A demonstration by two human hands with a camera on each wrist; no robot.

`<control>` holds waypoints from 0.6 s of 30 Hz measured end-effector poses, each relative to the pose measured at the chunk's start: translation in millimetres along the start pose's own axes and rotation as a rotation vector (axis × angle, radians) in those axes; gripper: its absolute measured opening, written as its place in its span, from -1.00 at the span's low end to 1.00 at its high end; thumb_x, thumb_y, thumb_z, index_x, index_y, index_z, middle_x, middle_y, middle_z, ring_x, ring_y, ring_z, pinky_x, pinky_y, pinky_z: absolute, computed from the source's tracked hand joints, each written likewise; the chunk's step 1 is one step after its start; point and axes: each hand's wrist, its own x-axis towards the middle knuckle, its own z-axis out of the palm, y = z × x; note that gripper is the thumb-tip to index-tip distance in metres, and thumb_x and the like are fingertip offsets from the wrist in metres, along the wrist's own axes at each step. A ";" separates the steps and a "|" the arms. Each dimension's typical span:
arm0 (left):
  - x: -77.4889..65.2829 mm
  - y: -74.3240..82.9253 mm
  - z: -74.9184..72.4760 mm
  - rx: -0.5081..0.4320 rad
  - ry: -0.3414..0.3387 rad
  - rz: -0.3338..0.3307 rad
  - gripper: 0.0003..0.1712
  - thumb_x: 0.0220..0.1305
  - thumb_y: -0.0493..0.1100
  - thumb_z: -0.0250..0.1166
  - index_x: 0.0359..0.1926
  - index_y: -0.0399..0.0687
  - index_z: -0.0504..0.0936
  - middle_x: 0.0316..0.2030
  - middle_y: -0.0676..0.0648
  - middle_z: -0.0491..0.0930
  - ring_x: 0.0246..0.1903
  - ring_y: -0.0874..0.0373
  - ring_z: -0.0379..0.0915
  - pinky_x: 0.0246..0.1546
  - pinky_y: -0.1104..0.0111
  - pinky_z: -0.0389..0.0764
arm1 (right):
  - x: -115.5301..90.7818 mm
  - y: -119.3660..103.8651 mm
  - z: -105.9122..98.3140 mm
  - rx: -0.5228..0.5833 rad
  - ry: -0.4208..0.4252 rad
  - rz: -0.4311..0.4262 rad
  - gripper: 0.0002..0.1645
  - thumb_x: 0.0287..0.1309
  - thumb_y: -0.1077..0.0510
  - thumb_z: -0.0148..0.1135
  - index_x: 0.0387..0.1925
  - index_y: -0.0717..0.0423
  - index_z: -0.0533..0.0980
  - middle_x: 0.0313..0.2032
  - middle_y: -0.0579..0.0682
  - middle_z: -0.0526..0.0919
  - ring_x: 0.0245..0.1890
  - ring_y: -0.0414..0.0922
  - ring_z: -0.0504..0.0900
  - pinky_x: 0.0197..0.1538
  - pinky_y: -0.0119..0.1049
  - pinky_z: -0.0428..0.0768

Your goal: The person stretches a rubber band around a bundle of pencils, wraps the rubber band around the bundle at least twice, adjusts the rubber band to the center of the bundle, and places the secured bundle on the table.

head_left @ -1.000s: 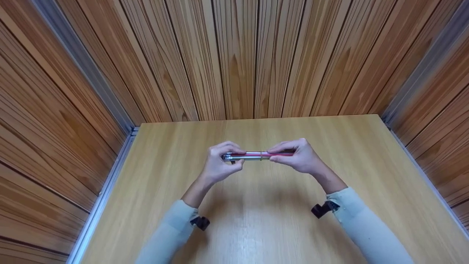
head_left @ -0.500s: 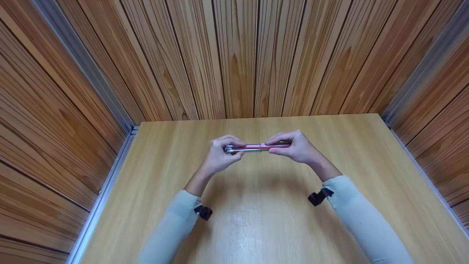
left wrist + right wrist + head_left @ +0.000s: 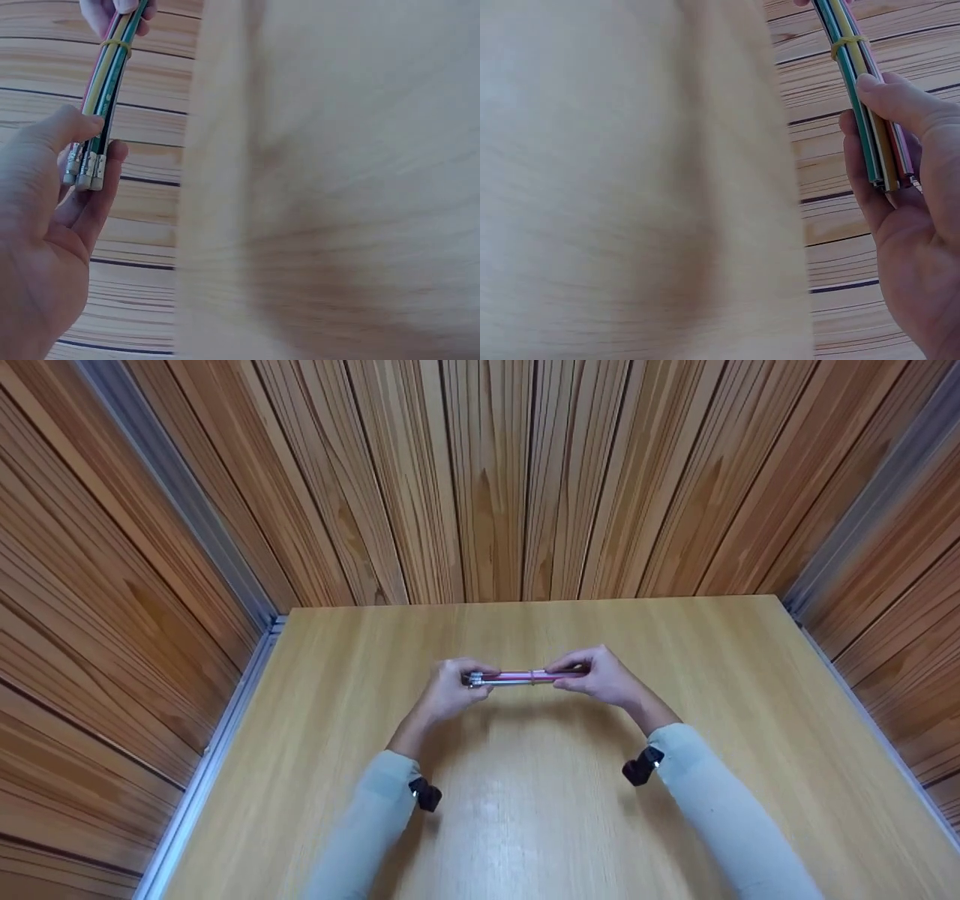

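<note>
A bundle of pencils [image 3: 512, 678] in pink, yellow, green and dark colours lies level between my two hands, above the table. Around its middle runs a yellow rubber band [image 3: 116, 46]. My left hand [image 3: 448, 690] pinches the end with white erasers [image 3: 86, 180] and metal ferrules, thumb on one side and fingers on the other. At the opposite end, my right hand [image 3: 604, 679] grips the bundle between thumb and fingers; the flat pencil ends [image 3: 889, 184] show in the right wrist view. Neither hand covers the rubber band.
Below the hands spreads a light wooden table [image 3: 495, 787]. Wood-plank walls [image 3: 487, 480] rise behind it and at both sides, with grey metal rails [image 3: 217, 735] along the edges. A small black camera [image 3: 426, 794] sits on each wrist.
Both hands and the bundle first rose toward the table's far edge, then came back down a little. The wrists have drawn slightly closer together. Both hands keep their hold.
</note>
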 end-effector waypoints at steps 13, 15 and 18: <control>-3.6 -27.7 23.4 0.123 -0.066 -0.079 -0.74 0.45 -0.32 0.53 0.09 -0.02 0.91 0.06 -0.10 0.88 -0.01 0.07 0.69 0.20 0.08 0.75 | -12.6 42.7 25.6 -0.058 0.016 0.135 -0.76 0.42 0.23 0.54 0.06 -0.01 0.86 0.03 0.07 0.86 -0.01 -0.08 0.65 0.11 -0.31 0.57; -4.0 -29.5 25.8 0.127 -0.068 -0.093 -0.74 0.45 -0.32 0.53 0.08 0.00 0.91 0.07 -0.08 0.88 0.03 0.06 0.71 0.26 0.04 0.74 | -12.1 44.9 27.7 -0.063 0.014 0.128 -0.77 0.41 0.24 0.55 0.05 0.03 0.87 0.01 0.11 0.86 -0.04 -0.08 0.64 0.06 -0.34 0.58; -5.0 -32.1 28.3 0.122 -0.068 -0.121 -0.74 0.45 -0.34 0.52 0.07 0.01 0.91 0.07 -0.07 0.87 0.06 0.03 0.71 0.32 0.00 0.73 | -11.1 47.0 30.4 -0.057 0.002 0.121 -0.76 0.38 0.28 0.56 0.04 0.08 0.86 0.00 0.14 0.87 -0.06 -0.12 0.65 0.04 -0.38 0.58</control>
